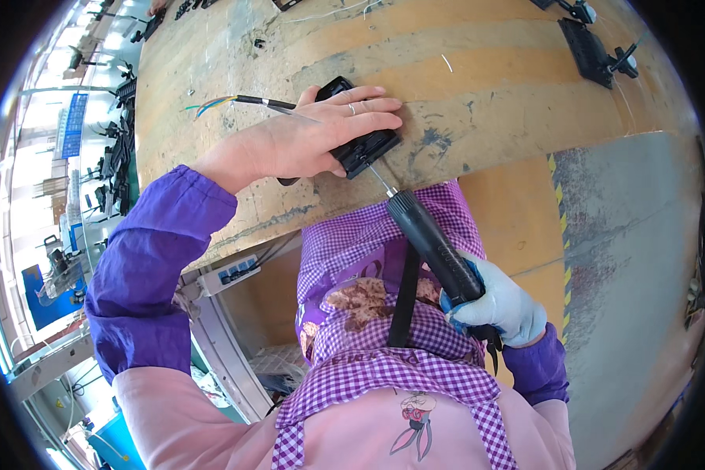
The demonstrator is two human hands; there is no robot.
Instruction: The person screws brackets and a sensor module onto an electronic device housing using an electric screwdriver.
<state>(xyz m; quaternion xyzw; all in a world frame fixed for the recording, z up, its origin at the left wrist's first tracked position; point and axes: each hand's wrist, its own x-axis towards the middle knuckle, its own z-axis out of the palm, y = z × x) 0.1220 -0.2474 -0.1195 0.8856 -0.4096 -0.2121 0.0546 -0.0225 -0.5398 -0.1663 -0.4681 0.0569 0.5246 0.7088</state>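
Note:
My bare left hand point(313, 133) lies across a black plastic housing point(366, 151) on the workbench, its fingers over the top and gripping it. A dark cable point(260, 101) with several bared coloured wires sticks out to the left beside that hand. In a pale blue glove, my right hand point(503, 301) is wrapped round the rear of a black electric screwdriver point(435, 243). The screwdriver's thin bit points up and left, with its tip at the housing's near end. Whether the tip sits in a screw is too small to tell.
The worn wooden workbench point(486, 102) curves toward me, its front edge just below the housing. A black bracketed part point(587, 51) lies at the far right. A power strip point(235, 270) is fixed under the bench edge at left. Yellow-black floor tape point(560, 227) runs at right.

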